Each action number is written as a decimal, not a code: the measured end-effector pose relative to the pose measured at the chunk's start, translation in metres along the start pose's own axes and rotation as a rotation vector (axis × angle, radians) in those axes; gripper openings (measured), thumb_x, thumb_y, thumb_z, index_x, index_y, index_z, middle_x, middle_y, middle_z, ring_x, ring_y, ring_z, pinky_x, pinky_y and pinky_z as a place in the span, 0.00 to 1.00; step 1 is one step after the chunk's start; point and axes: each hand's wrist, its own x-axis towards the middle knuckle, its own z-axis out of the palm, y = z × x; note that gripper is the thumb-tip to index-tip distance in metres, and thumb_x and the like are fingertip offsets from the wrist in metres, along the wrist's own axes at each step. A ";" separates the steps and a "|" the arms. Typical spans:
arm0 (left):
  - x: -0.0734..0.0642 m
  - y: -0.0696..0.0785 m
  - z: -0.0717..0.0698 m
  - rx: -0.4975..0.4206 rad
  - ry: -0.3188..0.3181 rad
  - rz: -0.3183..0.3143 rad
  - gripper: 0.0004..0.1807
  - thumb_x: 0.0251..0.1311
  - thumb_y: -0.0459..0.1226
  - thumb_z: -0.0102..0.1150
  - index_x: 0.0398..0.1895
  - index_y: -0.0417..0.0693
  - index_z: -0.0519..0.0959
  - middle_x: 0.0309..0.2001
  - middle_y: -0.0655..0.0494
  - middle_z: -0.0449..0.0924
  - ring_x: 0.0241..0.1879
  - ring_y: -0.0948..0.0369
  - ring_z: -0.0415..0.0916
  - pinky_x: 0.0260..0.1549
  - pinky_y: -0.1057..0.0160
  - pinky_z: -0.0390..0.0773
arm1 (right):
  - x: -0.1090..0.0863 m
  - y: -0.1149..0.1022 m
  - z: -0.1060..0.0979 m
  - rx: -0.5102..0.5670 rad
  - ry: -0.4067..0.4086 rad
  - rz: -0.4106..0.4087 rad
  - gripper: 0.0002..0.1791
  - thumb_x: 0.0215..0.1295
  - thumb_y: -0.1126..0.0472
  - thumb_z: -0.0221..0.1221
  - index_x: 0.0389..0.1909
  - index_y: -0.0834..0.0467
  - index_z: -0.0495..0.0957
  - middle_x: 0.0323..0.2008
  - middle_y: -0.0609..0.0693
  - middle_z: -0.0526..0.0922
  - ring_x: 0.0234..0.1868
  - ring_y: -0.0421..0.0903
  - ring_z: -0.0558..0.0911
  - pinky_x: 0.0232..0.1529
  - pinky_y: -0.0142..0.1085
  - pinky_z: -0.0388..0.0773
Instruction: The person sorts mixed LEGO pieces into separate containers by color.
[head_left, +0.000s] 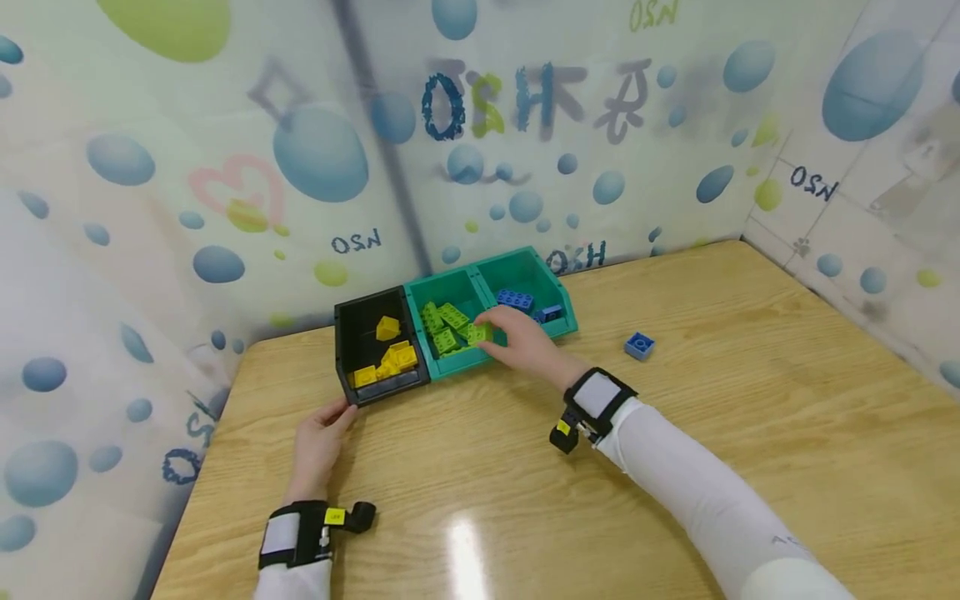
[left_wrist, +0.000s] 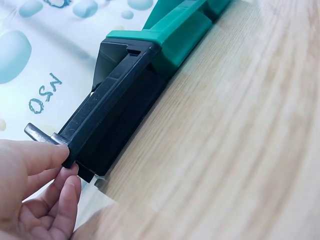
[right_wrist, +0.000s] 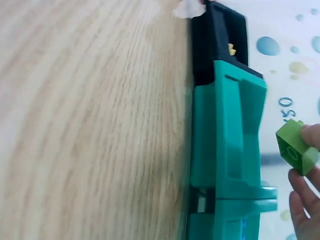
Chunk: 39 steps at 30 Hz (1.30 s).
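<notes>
My right hand point(head_left: 520, 340) pinches a green toy brick point(right_wrist: 295, 146) between thumb and fingers, above the middle green bin point(head_left: 452, 364), where several green bricks point(head_left: 444, 340) lie. With thumb and fingers, my left hand point(head_left: 318, 443) grips the near left corner of the black bin point(left_wrist: 115, 107). Several yellow bricks point(head_left: 387, 367) lie in that black bin. Blue bricks point(head_left: 515, 299) are in the right-hand green bin point(head_left: 564, 323), partly hidden behind my right hand. The three bins stand joined side by side.
A single blue brick point(head_left: 639, 346) lies on the wooden table point(head_left: 480, 450), to the right of the bins. Behind the bins rises a wall covering point(head_left: 495, 200) printed with bubbles and letters. Another printed wall point(head_left: 870, 208) borders the table's right side.
</notes>
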 end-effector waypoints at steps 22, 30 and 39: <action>0.002 0.003 0.002 -0.010 -0.017 -0.017 0.25 0.69 0.41 0.49 0.64 0.37 0.68 0.64 0.39 0.67 0.64 0.49 0.61 0.62 0.50 0.61 | 0.021 0.002 0.030 -0.507 0.005 -0.018 0.12 0.66 0.63 0.56 0.48 0.60 0.81 0.50 0.56 0.76 0.47 0.51 0.74 0.50 0.41 0.72; 0.001 0.001 0.003 -0.002 -0.004 -0.011 0.24 0.69 0.40 0.49 0.64 0.36 0.68 0.63 0.38 0.68 0.61 0.50 0.63 0.59 0.53 0.63 | 0.013 -0.002 0.032 -0.516 -0.163 0.071 0.24 0.70 0.54 0.51 0.66 0.53 0.67 0.61 0.51 0.73 0.51 0.49 0.66 0.52 0.46 0.63; 0.000 0.001 0.001 -0.003 -0.008 -0.018 0.24 0.69 0.41 0.49 0.64 0.37 0.68 0.63 0.38 0.68 0.61 0.50 0.63 0.59 0.53 0.63 | -0.009 -0.002 0.030 -0.164 -0.091 0.100 0.23 0.68 0.56 0.55 0.62 0.56 0.71 0.63 0.56 0.71 0.60 0.55 0.65 0.59 0.54 0.60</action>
